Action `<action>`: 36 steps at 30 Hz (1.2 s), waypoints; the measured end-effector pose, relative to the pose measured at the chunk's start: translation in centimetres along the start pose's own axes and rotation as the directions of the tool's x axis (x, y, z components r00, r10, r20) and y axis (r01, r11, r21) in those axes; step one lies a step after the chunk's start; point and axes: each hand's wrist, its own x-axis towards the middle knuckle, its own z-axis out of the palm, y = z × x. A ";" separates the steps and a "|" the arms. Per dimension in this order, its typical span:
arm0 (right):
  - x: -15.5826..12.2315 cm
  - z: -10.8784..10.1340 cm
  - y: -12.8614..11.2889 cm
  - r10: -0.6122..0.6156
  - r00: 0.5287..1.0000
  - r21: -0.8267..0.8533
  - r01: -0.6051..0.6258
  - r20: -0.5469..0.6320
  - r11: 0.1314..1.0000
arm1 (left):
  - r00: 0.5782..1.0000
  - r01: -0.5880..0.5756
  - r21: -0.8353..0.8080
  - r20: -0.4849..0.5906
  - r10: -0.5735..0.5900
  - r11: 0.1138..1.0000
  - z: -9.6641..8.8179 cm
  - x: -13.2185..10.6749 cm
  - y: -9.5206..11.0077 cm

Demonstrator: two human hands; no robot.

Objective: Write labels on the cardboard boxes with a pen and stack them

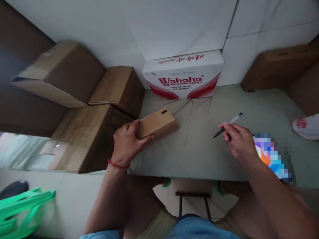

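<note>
My left hand [129, 137] grips the near left end of an oblong brown cardboard box [158, 122], thumb along its near side and fingers over its top. A small dark slot shows near the far right end of the box. Its side looks layered, so I cannot tell whether it is one box or a stack of flat pieces. To the right, my right hand [235, 137] is closed around a grey and black pen [235, 118], held slanted above the green-grey table cover [199, 152]. The pen's dark lower end points left, apart from the box.
Larger cardboard boxes [97, 139] are piled on the left. A white and red Wahaha carton [183, 79] stands against the wall. At right are a lit phone [270, 156], brown boxes [276, 64] and a whitish object [307, 126]. Green plastic [25, 205] lies low left.
</note>
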 end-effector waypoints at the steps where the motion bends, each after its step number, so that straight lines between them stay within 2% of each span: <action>1: 0.1 -0.1 0.0 0.023 1.000 -0.010 -0.023 0.011 1.000 | 0.999 0.039 -0.034 -0.010 -0.039 0.999 -0.2 0.1 0.1; 4: 0.4 -0.3 0.0 0.024 1.000 -0.012 -0.024 0.014 1.000 | 0.982 0.148 -0.301 -0.072 -0.177 0.942 -0.4 0.0 0.6; 7: 0.5 -0.4 0.3 -0.014 1.000 0.008 0.014 0.004 1.000 | 0.967 0.134 -0.574 -0.102 -0.233 0.808 0.2 -0.2 1.0; 9: 0.7 -0.3 0.5 -0.045 0.999 0.029 0.046 -0.023 0.999 | 0.982 0.095 -0.607 -0.075 -0.175 0.789 1.2 -0.6 1.6; 12: 1.1 -0.3 0.8 -0.084 0.993 0.055 0.089 -0.088 0.995 | 0.998 0.049 -0.628 0.051 -0.022 0.776 3.0 -1.9 3.5; 15: 1.5 -0.8 0.7 -0.134 0.981 0.010 0.137 -0.142 0.991 | 0.968 0.034 -0.695 0.201 0.149 0.718 5.0 -3.4 5.3; 17: 1.8 -1.6 0.4 -0.227 0.961 -0.157 0.202 -0.161 0.967 | 0.942 0.055 -0.721 0.267 0.204 0.690 6.3 -3.9 5.8; 18: 2.0 -2.2 0.3 -0.298 0.943 -0.300 0.245 -0.147 0.922 | 0.933 0.076 -0.733 0.291 0.211 0.676 6.9 -3.8 5.8; 19: 2.2 -2.7 0.3 -0.375 0.922 -0.468 0.289 -0.100 0.835 | 0.929 0.101 -0.742 0.309 0.205 0.662 7.6 -3.6 5.7; 21: 2.6 -3.7 0.7 -0.466 0.879 -0.757 0.368 0.095 0.540 | 0.936 0.157 -0.756 0.319 0.147 0.636 8.8 -2.5 5.3; 22: 2.8 -4.0 1.0 -0.458 0.864 -0.836 0.400 0.209 0.375 | 0.946 0.184 -0.763 0.308 0.098 0.620 9.5 -1.7 5.2; 24: 3.1 -4.3 1.7 -0.352 0.858 -0.889 0.440 0.374 0.127 | 0.965 0.208 -0.788 0.260 0.007 0.579 10.6 0.3 5.1; 25: 3.1 -4.2 2.0 -0.280 0.864 -0.892 0.450 0.419 0.053 | 0.972 0.204 -0.806 0.233 -0.018 0.556 11.1 1.2 5.3; 27: 3.1 -4.0 2.3 -0.139 0.881 -0.891 0.453 0.452 -0.024 | 0.981 0.172 -0.843 0.192 -0.012 0.509 12.1 2.9 5.8; 30: 2.5 -4.4 1.3 0.002 0.905 -0.905 0.425 0.425 -0.024 | 0.978 0.127 -0.890 0.187 0.096 0.438 13.3 4.1 6.4; 32: 1.8 -5.6 0.1 0.083 0.892 -0.895 0.442 0.445 0.055 | 0.963 0.128 -0.907 0.210 0.167 0.402 14.0 4.0 6.5; 33: 1.5 -6.3 -0.6 0.150 0.860 -0.872 0.475 0.489 0.117 | 0.958 0.134 -0.910 0.220 0.185 0.392 14.3 3.9 6.5; 34: 1.1 -7.0 -1.2 0.229 0.807 -0.839 0.512 0.544 0.186 | 0.954 0.143 -0.911 0.230 0.189 0.386 14.5 3.8 6.4; 36: 0.3 -7.9 -2.2 0.376 0.678 -0.775 0.554 0.632 0.303 | 0.952 0.169 -0.911 0.250 0.177 0.376 14.6 3.6 6.3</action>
